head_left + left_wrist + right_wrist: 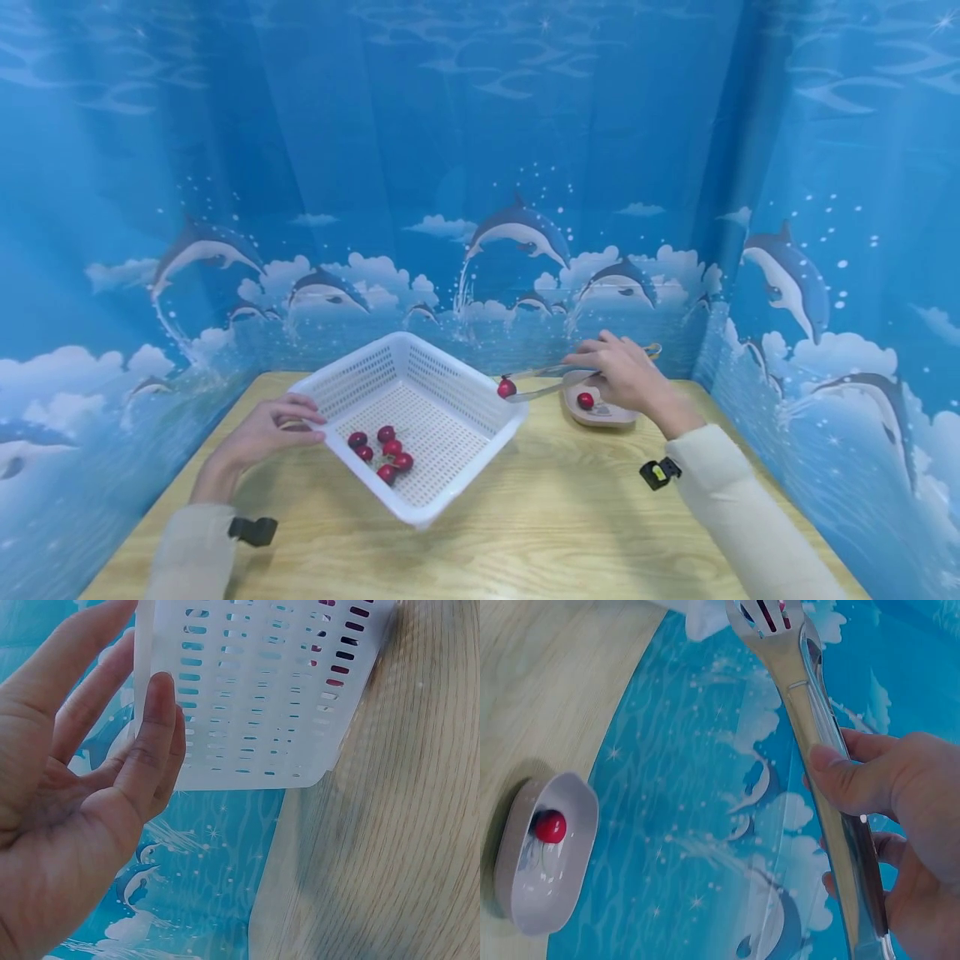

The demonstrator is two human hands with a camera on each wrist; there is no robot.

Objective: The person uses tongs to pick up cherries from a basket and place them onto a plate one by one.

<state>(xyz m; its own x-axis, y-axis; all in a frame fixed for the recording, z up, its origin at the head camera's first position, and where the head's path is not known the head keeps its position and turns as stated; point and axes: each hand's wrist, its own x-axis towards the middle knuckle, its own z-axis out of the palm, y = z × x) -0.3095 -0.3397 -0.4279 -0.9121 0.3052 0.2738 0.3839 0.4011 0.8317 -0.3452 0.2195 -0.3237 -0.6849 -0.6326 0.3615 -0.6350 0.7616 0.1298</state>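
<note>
My left hand (266,433) pinches the rim of a white perforated plastic basket (450,492) at its left corner; the left wrist view shows fingers on both sides of the rim. The basket is tilted, and several red cherries (392,447) lie gathered in its left front part. With my right hand (626,379) I hold metal serving tongs (802,705), whose slotted end shows in the right wrist view. A single cherry (507,387) sits at the tong tips, beside the basket's right rim. Below the right hand stands a small pale dish (562,900) with one cherry (551,826) in it.
Everything is over a light wood-grain table (525,533). Blue curtains (480,125) printed with dolphins rise behind it and along both sides, close to the table's edges. Black wrist devices (253,531) sit at both cuffs.
</note>
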